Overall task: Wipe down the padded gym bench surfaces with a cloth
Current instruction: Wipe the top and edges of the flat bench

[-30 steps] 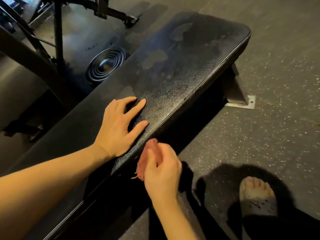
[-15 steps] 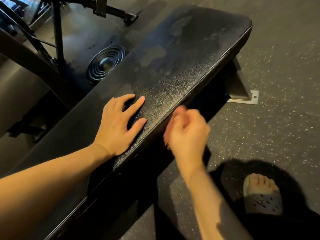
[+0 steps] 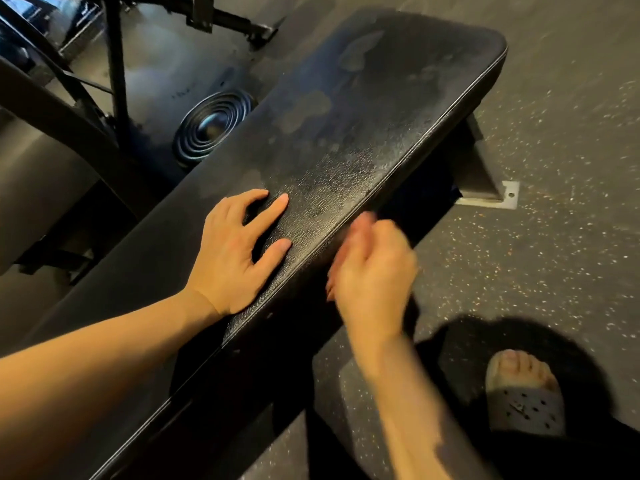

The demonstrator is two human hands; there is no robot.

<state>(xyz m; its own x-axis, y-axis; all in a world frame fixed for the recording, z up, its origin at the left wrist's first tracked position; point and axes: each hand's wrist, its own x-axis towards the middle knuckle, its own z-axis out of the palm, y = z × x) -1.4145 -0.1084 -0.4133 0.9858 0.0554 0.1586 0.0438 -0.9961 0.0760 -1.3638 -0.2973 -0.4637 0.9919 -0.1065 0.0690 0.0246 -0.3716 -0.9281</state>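
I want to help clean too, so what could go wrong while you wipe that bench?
The right hand, gripping the cloth, is blurred at the side edge of the bench, so it may skip spots or scrape knuckles. The pale smudges at the far end of the top could get missed. The bare left hand presses flat on the pad and might leave new marks.

Speckled rubber floor (image 3: 554,271) fills the view from twelve to five o'clock. At ten o'clock a black ringed disc (image 3: 211,128) lies flat, near a dark metal frame (image 3: 116,64) whose post rises toward eleven. At three o'clock a pale plate (image 3: 509,195) with a hole sits on the floor. At five o'clock a foot in a grey perforated sandal (image 3: 523,407) stands in shadow.
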